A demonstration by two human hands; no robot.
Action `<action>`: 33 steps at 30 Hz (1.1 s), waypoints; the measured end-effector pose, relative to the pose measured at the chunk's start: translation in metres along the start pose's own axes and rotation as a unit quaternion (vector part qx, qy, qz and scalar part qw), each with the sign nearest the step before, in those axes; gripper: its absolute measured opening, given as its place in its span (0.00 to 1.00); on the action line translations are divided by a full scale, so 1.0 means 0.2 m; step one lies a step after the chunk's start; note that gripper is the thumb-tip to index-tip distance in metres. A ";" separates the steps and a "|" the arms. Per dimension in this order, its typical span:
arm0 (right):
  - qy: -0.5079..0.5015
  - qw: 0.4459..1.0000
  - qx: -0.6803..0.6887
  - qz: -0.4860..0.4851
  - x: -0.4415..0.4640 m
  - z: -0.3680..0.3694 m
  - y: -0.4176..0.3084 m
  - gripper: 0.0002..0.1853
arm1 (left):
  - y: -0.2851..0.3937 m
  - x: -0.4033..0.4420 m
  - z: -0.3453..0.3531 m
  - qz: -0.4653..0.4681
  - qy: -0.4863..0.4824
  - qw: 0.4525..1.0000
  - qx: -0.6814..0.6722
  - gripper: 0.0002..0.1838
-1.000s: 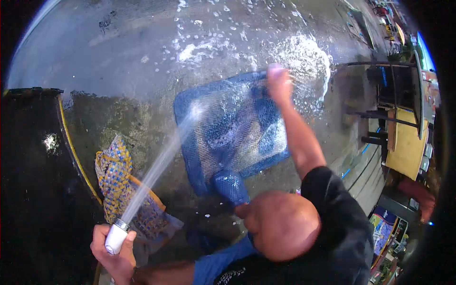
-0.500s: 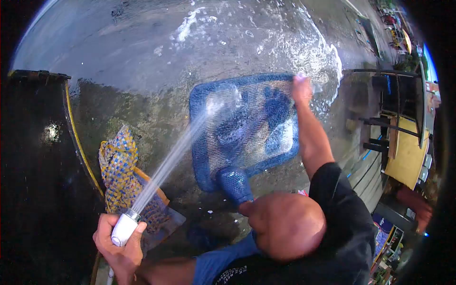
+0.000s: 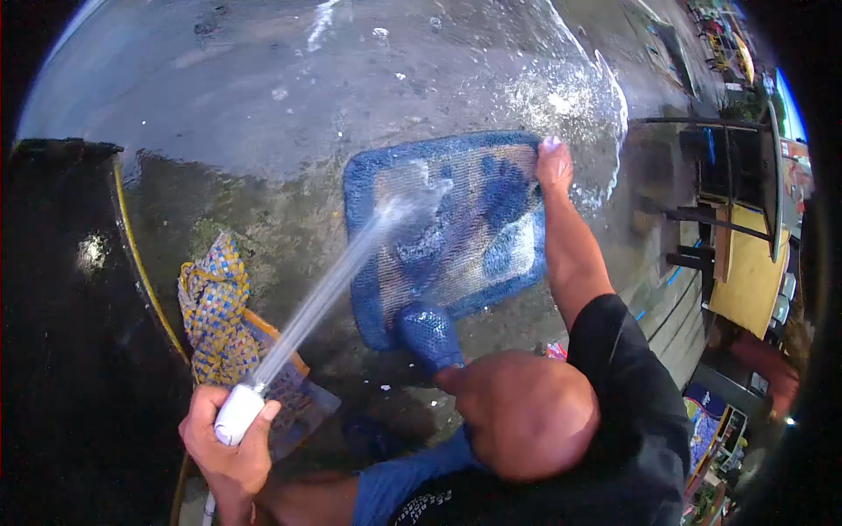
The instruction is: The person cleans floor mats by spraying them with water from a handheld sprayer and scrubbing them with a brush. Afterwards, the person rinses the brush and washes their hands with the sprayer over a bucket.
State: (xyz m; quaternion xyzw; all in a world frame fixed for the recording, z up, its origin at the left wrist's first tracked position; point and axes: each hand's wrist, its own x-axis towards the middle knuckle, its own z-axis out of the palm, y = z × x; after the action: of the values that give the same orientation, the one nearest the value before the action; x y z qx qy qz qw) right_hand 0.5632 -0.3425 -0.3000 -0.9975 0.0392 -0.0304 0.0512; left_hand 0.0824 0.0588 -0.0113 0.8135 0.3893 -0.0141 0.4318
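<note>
My left hand (image 3: 230, 447) is closed around a white shower head (image 3: 239, 414) at the lower left. A jet of water (image 3: 324, 294) runs from it onto a wet floor mat (image 3: 358, 263) with a blue border and a beige striped middle. My right hand (image 3: 553, 167) grips the mat's far right corner, its fingers partly hidden. A blue shoe (image 3: 427, 336) presses on the mat's near edge. Whitish suds lie on the mat's right part.
Wet concrete floor (image 3: 263, 96) surrounds the mat, with foam (image 3: 561, 101) beyond its far right corner. A blue, yellow and white woven bag (image 3: 215, 298) lies at the left beside a dark surface (image 3: 79, 351). Wooden furniture (image 3: 745, 280) stands at the right.
The water jet now lands slightly farther right on the mat. My left hand has shifted a little to the right with the shower head. My right hand keeps its hold on the corner.
</note>
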 end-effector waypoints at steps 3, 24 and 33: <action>0.111 0.889 -0.002 -0.444 -0.37 0.22 -0.39 0.09 | 0.08 0.02 0.03 0.021 0.003 1.000 0.016 0.20; -0.028 0.978 0.056 -0.199 -0.92 0.14 0.03 0.19 | -0.09 -0.12 0.11 0.039 -0.037 0.998 0.014 0.17; -0.171 0.957 0.042 -0.230 -1.35 -0.17 0.29 0.16 | -0.05 -0.13 0.12 0.069 -0.025 0.997 -0.002 0.16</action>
State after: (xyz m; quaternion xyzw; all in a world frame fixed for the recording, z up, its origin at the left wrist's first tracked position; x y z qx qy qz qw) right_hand 0.2888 -0.3811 -0.2885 -0.9668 -0.2018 0.1284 0.0903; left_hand 0.0662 0.0295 -0.0230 0.8368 0.3214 -0.0040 0.4432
